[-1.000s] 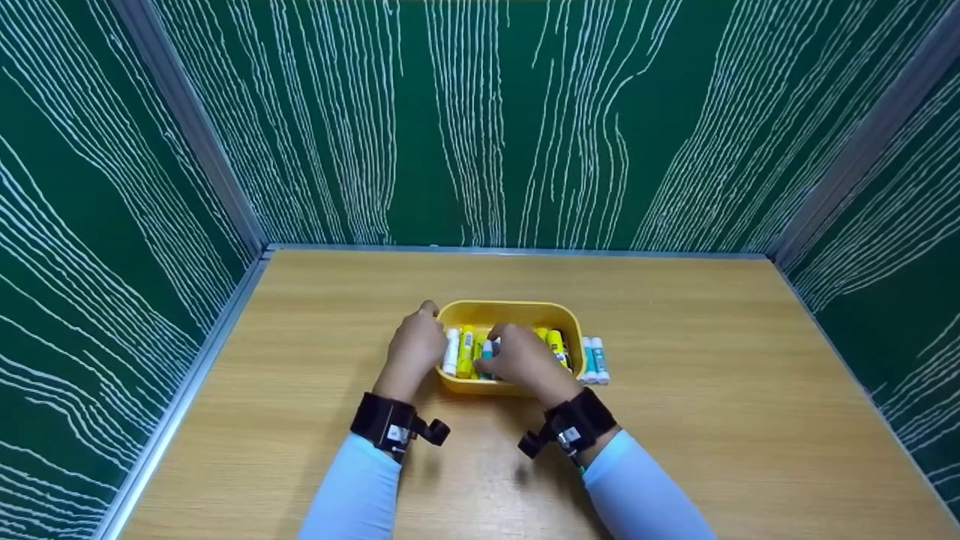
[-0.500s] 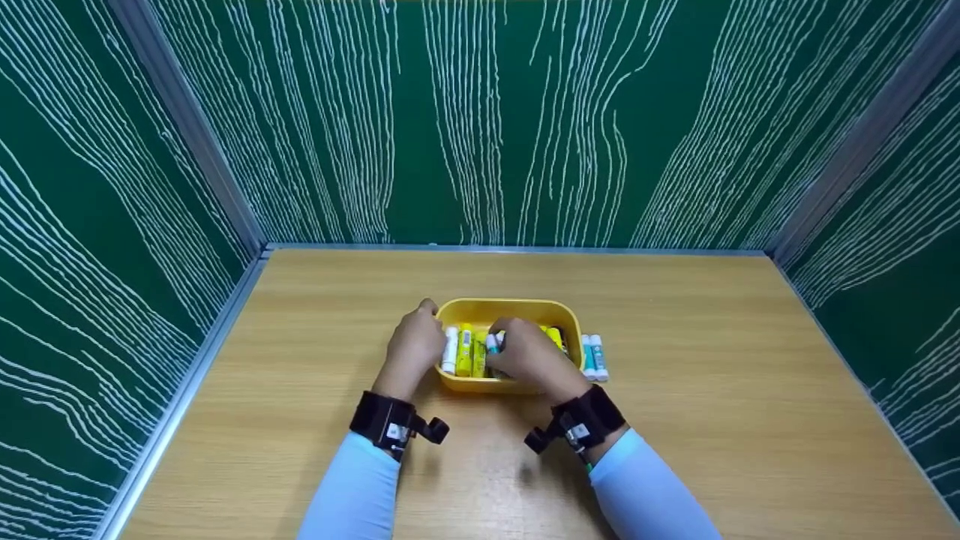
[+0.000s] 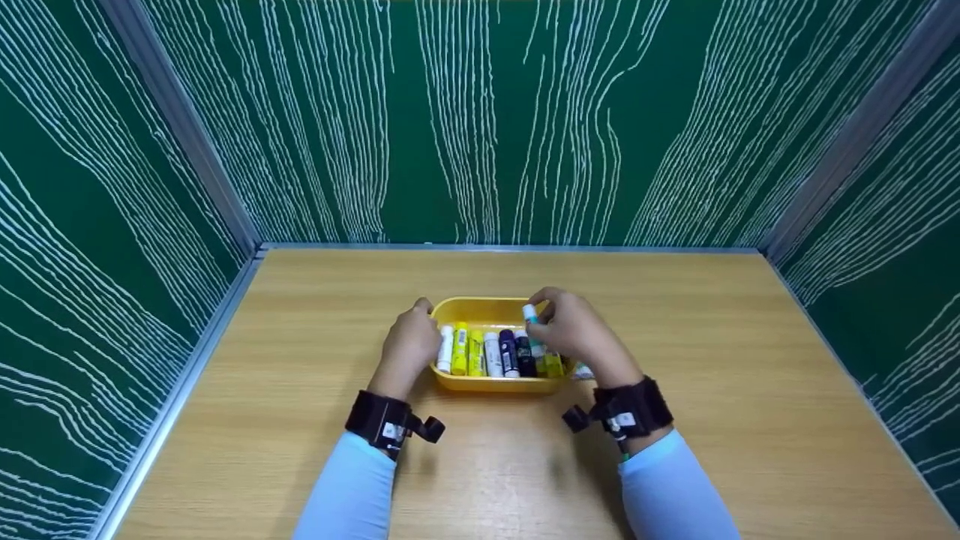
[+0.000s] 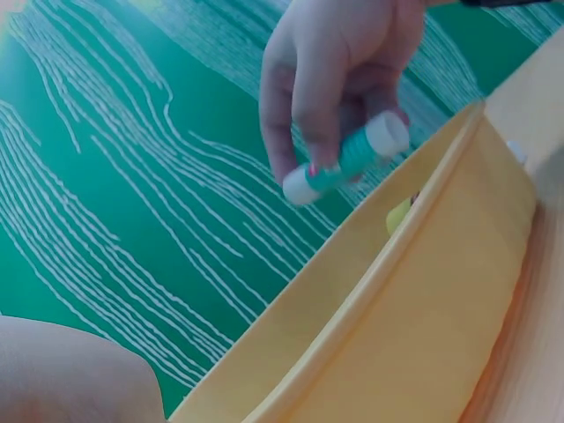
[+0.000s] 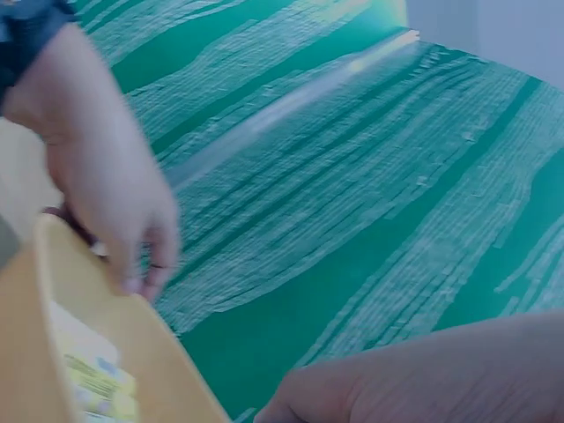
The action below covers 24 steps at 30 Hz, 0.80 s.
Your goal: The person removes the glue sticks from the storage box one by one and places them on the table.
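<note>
A yellow plastic basket (image 3: 495, 385) sits on the table with several glue sticks lying side by side in it. My left hand (image 3: 412, 341) grips the basket's left end, fingers over the rim. Above the basket's right part, my right hand (image 3: 576, 328) pinches a teal glue stick with white ends (image 4: 354, 159), lifted clear of the rim. Inside the basket, from the left, lie a white glue stick (image 3: 445, 349), a yellow one (image 3: 460, 349) and, further right, a dark purple one (image 3: 508, 352). My right hand partly covers the basket's right end.
Just right of the basket, a bit of the white-and-teal glue sticks (image 3: 583, 372) shows beneath my right wrist. The wooden table (image 3: 712, 337) is enclosed by green panels (image 3: 427, 150) with white wavy lines.
My right hand has risen from among the glue sticks and moved right, bringing the teal glue stick with it. Several sticks it covered now show. The left hand stays on the basket.
</note>
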Motion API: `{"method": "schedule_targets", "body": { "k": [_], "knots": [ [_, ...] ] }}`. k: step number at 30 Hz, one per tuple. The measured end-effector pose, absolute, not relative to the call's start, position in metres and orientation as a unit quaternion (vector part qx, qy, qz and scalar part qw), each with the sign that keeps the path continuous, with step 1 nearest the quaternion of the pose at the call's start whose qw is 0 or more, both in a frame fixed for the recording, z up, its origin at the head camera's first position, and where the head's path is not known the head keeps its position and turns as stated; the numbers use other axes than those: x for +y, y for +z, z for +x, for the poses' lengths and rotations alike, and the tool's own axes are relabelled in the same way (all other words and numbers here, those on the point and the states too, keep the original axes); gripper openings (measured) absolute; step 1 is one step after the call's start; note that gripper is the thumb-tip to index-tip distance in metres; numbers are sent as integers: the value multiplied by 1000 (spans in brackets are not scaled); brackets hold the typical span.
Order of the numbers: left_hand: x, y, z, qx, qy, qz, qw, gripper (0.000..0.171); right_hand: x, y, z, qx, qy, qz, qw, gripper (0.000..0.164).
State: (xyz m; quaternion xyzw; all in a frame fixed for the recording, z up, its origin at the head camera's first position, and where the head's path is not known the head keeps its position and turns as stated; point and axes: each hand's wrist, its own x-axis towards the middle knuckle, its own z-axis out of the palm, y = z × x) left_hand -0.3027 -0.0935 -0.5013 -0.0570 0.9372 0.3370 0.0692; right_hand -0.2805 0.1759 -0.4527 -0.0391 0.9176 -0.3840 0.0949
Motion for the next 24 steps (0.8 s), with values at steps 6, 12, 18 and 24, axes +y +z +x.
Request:
{"method": "schedule_targets", "body": {
  "k": [6,12,18,24],
  "knots": [
    [-95,-501,-303,937,337,-58,71,41,197,-443,-282,911,-400,-30,96,47],
    [-95,-502,-303,943,323,-47,66,40,223,-438,-284,906,-412,-23,96,47],
    [-93,-501,-304,938,335,-52,69,40,253,-439,-287,909,-401,2,112,48],
    [-92,-500,-303,937,335,-60,72,41,275,-447,-291,910,-387,32,144,52]
  ]
}}
